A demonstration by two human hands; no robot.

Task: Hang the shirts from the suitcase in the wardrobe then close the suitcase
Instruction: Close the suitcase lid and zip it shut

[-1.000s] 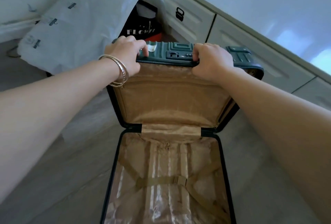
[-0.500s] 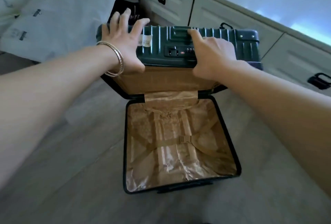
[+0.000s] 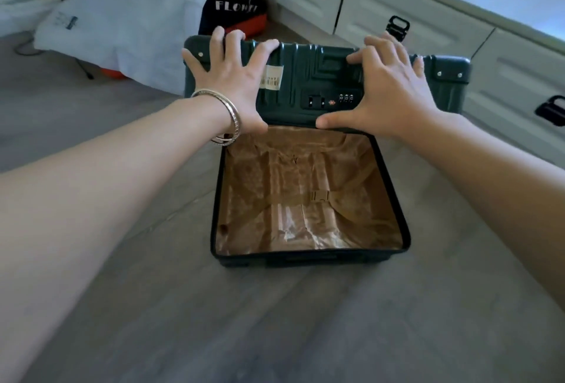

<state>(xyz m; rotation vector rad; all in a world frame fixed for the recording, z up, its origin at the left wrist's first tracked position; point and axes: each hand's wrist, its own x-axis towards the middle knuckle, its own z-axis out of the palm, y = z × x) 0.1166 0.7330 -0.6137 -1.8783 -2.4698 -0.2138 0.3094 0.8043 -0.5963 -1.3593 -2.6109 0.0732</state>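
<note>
A dark green hard-shell suitcase lies on the grey floor. Its lower half (image 3: pixel 305 258) is open and shows tan lining with buckled straps and no shirts in it. The lid (image 3: pixel 308 76) tilts over the far end of that half, its ribbed outside and combination lock facing me. My left hand (image 3: pixel 235 83), with bangles on the wrist, presses spread fingers on the lid's left part. My right hand (image 3: pixel 388 92) lies flat on the lid's right part, thumb along the lid's lower edge.
White drawer fronts with black handles (image 3: pixel 397 26) run along the back right. A black bag with white lettering (image 3: pixel 235 3) and a large white plastic bag (image 3: pixel 122 15) stand behind the suitcase at left. Grey floor (image 3: pixel 275 321) stretches in front.
The lid has swung from upright toward me and down over the lower half. Both hands went from gripping its top edge to pressing flat on its outside.
</note>
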